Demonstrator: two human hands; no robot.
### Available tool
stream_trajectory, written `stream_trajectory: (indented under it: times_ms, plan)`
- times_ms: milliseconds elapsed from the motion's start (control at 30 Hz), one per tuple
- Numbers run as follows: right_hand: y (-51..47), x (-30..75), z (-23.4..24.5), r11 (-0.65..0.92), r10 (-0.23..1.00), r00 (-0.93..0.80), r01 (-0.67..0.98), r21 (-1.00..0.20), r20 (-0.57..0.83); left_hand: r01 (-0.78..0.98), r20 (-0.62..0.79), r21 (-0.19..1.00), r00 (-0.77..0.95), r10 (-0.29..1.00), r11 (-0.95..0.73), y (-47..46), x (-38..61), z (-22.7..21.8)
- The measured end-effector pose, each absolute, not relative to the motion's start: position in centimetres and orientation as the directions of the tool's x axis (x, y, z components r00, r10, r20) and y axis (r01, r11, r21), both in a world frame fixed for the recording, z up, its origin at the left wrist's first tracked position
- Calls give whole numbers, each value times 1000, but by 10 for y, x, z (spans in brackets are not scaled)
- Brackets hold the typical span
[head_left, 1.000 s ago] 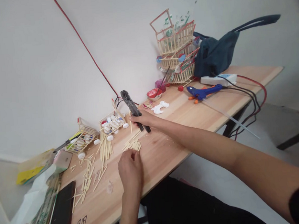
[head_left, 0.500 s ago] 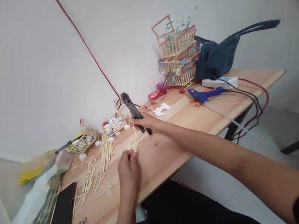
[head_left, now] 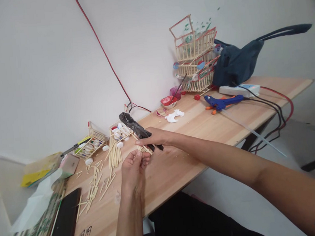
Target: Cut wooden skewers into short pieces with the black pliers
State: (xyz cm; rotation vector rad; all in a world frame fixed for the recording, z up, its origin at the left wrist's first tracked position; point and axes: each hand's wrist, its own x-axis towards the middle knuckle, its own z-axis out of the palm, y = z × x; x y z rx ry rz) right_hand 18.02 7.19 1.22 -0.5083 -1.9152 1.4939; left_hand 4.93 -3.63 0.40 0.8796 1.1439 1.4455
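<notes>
My right hand (head_left: 156, 135) is closed around a pair of black pliers (head_left: 134, 125), their head pointing up and left, handles towards the table. A thin wooden stick (head_left: 136, 138) shows by the fingers of that hand. Just below it, my left hand (head_left: 134, 165) has its thumb and fingers pinched on thin wooden sticks (head_left: 147, 150); how many it grips is hidden. The two hands nearly touch above the table. A bundle of long sticks (head_left: 114, 154) lies left of my hands, with short cut pieces (head_left: 93, 186) scattered nearer the table's left side.
Small stick-built carts (head_left: 94, 141) with bottle-cap wheels stand at the back left. A black phone (head_left: 64, 223) lies front left. A red-stained bowl (head_left: 169, 101), blue glue gun (head_left: 223, 102), stacked stick baskets (head_left: 196, 53) and dark blue bag (head_left: 239, 62) are farther right; cables hang off the table edge.
My left hand has risen towards my right hand, its fingertips now on the sticks. The right hand with the pliers has lowered slightly, and the view has shifted a little left.
</notes>
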Motion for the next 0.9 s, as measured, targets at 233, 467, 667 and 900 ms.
stream_trajectory:
  times_ms: [233, 467, 667, 900]
  plan:
    - [74, 181, 12, 302, 704, -679, 20, -953, 208, -330, -103, 942, -123, 987, 57, -41, 41, 7]
    - [76, 179, 8, 353, 689, -697, 81, -932, 200, -321, -131, 942, -83, 988, 98, -52, 34, 6]
    - [70, 179, 14, 481, 662, -701, 124, -868, 266, -157, -74, 987, -219, 973, 40, -41, 36, -7]
    - [73, 178, 12, 283, 715, -670, 16, -959, 200, -248, -89, 969, -268, 959, 21, -39, 39, -1]
